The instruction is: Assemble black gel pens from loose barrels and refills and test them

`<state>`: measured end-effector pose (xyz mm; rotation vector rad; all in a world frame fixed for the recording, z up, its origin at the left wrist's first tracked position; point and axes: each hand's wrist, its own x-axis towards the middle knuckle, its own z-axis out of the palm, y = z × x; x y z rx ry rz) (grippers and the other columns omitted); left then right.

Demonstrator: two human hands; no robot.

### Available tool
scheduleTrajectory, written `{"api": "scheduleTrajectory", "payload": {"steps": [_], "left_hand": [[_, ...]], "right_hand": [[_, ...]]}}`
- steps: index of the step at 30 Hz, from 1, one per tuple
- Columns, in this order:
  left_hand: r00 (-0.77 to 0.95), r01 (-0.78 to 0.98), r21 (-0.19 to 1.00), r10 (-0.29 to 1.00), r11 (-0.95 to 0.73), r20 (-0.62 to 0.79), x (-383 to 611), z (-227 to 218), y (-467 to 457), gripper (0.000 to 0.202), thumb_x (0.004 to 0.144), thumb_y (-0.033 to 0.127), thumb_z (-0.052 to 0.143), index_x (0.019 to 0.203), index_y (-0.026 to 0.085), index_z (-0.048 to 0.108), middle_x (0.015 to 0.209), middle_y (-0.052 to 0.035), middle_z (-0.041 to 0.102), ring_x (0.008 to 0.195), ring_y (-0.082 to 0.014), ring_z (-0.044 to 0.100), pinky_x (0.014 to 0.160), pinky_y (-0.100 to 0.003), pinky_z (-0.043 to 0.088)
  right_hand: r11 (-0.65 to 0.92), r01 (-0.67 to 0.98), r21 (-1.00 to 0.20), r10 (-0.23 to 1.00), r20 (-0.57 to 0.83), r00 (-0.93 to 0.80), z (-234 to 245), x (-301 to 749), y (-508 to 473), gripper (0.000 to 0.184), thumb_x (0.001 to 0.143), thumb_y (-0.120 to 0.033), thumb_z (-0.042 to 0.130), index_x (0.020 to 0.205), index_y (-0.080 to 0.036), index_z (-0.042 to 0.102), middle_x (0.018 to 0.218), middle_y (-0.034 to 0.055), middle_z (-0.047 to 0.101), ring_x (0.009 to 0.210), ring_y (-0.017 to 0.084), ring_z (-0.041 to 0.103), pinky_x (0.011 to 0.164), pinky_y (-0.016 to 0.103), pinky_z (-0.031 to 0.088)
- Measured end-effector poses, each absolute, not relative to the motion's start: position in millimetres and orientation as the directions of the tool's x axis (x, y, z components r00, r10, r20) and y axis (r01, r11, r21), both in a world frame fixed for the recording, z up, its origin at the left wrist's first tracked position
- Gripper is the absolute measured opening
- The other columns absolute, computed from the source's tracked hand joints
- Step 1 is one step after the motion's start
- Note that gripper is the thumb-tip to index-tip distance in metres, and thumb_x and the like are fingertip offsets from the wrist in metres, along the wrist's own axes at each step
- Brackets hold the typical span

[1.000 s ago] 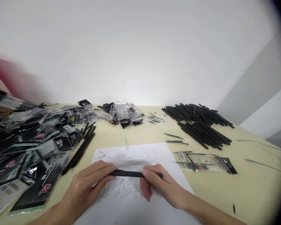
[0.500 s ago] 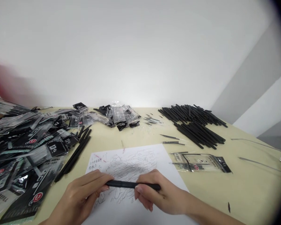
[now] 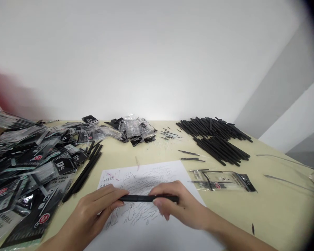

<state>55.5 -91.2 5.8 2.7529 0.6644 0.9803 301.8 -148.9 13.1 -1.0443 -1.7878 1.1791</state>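
Both hands grip one black pen (image 3: 142, 198), held level just above the scribbled sheet of paper (image 3: 157, 170) on the bench (image 3: 277, 209). The left hand (image 3: 94, 209) pinches the pen's left end between thumb and fingers; the right hand (image 3: 179, 209) is clenched around its right end.

Compared with half a second ago, the pen sits a little farther up the sheet. The right hand's fingers curl more over the top of the barrel, and the bare stretch of pen between the hands looks shorter. The pen still shows as one piece, so the two-handed hold looks tightened rather than released.

To the left lies a heap of packets (image 3: 28, 167) with a few loose pens (image 3: 85, 170) beside it. A single packet (image 3: 222, 180) lies to the right of the sheet, and a stack of black pens (image 3: 217, 139) sits farther back.
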Motion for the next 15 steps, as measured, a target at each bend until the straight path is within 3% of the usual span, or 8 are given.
{"api": "scheduleTrajectory", "payload": {"steps": [4, 8, 10, 12, 15], "left_hand": [[0.658, 0.474, 0.322, 0.573, -0.819, 0.489, 49.7, -0.9, -83.9, 0.033, 0.088, 0.028, 0.047, 0.120, 0.022, 0.045, 0.087, -0.0021, 0.065, 0.069, -0.0118, 0.062, 0.066, -0.019, 0.051], [0.591, 0.645, 0.288, 0.700, -0.708, 0.401, 39.3, -8.1, -69.3, 0.033, 0.088, 0.035, 0.044, 0.118, 0.023, 0.048, 0.110, -0.0066, 0.057, 0.093, -0.0182, 0.059, 0.081, -0.029, 0.049], [0.534, 0.743, 0.229, 0.763, -0.629, 0.366, 31.6, -10.3, -59.2, 0.032, 0.089, 0.036, 0.041, 0.117, 0.023, 0.050, 0.119, -0.0080, 0.052, 0.104, -0.0226, 0.054, 0.088, -0.035, 0.045], [0.485, 0.816, 0.147, 0.801, -0.559, 0.351, 22.2, -11.2, -47.6, 0.035, 0.089, 0.036, 0.039, 0.117, 0.020, 0.050, 0.121, -0.0101, 0.049, 0.106, -0.0258, 0.052, 0.090, -0.039, 0.042], [0.449, 0.877, 0.009, 0.825, -0.481, 0.343, 7.0, -11.4, -31.0, 0.036, 0.088, 0.033, 0.038, 0.116, 0.015, 0.051, 0.115, -0.0131, 0.052, 0.104, -0.0287, 0.051, 0.090, -0.043, 0.040]], "right_hand": [[0.181, 0.107, -0.978, 0.960, 0.152, -0.236, 17.5, 319.6, -135.4, 0.026, 0.086, -0.036, 0.052, 0.087, -0.014, 0.065, 0.055, -0.0010, 0.054, 0.046, 0.009, 0.048, 0.047, 0.022, 0.041], [0.193, 0.334, -0.923, 0.966, 0.239, 0.101, 20.5, 366.5, -113.1, 0.034, 0.088, -0.042, 0.047, 0.091, -0.015, 0.065, 0.067, 0.0033, 0.060, 0.054, 0.011, 0.052, 0.053, 0.024, 0.045], [0.032, 0.596, -0.802, 0.870, 0.316, 0.378, 18.5, 400.1, -102.2, 0.038, 0.088, -0.045, 0.042, 0.104, -0.017, 0.063, 0.079, 0.0062, 0.064, 0.064, 0.015, 0.058, 0.056, 0.026, 0.048], [-0.099, 0.664, -0.741, 0.779, 0.357, 0.515, 14.9, 435.4, -94.4, 0.040, 0.088, -0.038, 0.041, 0.112, -0.011, 0.059, 0.087, 0.0116, 0.064, 0.074, 0.021, 0.059, 0.060, 0.031, 0.048], [-0.333, 0.716, -0.614, 0.651, 0.400, 0.645, 8.5, 480.8, -91.5, 0.035, 0.085, -0.024, 0.043, 0.110, -0.008, 0.060, 0.091, 0.0170, 0.063, 0.091, 0.030, 0.055, 0.075, 0.043, 0.043]]}}
